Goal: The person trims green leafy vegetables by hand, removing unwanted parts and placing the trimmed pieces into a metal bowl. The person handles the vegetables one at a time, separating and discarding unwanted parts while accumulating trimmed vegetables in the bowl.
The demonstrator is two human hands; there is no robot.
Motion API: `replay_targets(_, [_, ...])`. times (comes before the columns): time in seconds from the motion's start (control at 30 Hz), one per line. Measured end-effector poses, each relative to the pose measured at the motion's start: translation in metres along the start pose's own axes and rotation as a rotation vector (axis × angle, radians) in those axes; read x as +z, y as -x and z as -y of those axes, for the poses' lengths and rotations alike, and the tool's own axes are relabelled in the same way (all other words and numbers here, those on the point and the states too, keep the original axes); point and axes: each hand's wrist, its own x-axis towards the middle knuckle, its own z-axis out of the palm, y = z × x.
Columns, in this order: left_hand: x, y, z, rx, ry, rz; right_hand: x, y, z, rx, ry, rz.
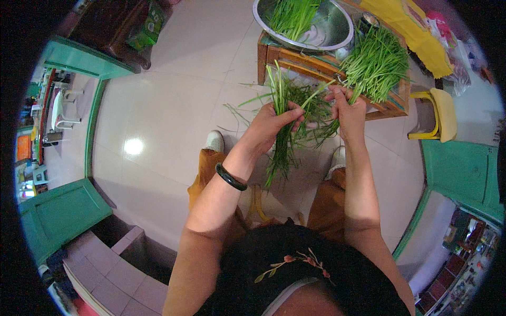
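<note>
My left hand is closed around a bunch of Chinese chives, pale stem ends up and dark leaves hanging below. Its thumb and fingertips also pinch a single stalk that slants toward my right hand. My right hand has its fingers closed on a few chives, partly hidden by the hand; their leaves trail down to the left. Just beyond it, a thick pile of chives lies on the corner of a low wooden table. Below and between the hands, loose trimmings form a heap near the floor.
A stainless steel basin with more chives in it stands on the table. A small yellow chair is at the right. Stray leaves lie on the tiled floor. Tiled steps drop to openings at lower left.
</note>
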Motion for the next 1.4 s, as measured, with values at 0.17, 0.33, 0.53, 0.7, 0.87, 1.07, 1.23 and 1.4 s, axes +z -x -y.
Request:
replay_targets(0.17, [-0.001,-0.003,0.004,0.013,-0.003,0.016,0.011,0.011,0.012,0.047,-0.215,0.094])
replay_targets(0.33, [-0.005,-0.004,0.008,0.089,-0.215,-0.019,0.010,0.010,0.007,0.029,-0.040,0.072])
replay_targets(0.53, [-0.005,-0.006,0.011,0.177,-0.396,-0.050,0.008,0.009,0.006,0.065,-0.063,0.074])
replay_targets(0.7, [-0.005,-0.008,0.015,0.173,-0.392,-0.070,0.009,0.011,0.011,0.074,0.022,0.072])
replay_targets(0.87, [-0.006,-0.009,0.015,0.194,-0.473,-0.042,0.006,0.008,0.002,0.002,0.132,0.069])
replay_targets(1.07, [0.000,-0.005,0.009,0.181,-0.471,-0.053,0.007,0.006,-0.004,-0.001,0.179,0.064])
replay_targets(1.23, [-0.003,-0.003,0.007,0.111,-0.369,-0.017,0.009,0.008,-0.006,-0.270,0.392,-0.048])
replay_targets(1.4, [-0.001,0.000,0.001,0.056,-0.192,0.003,-0.001,0.003,-0.005,-0.414,0.573,-0.192])
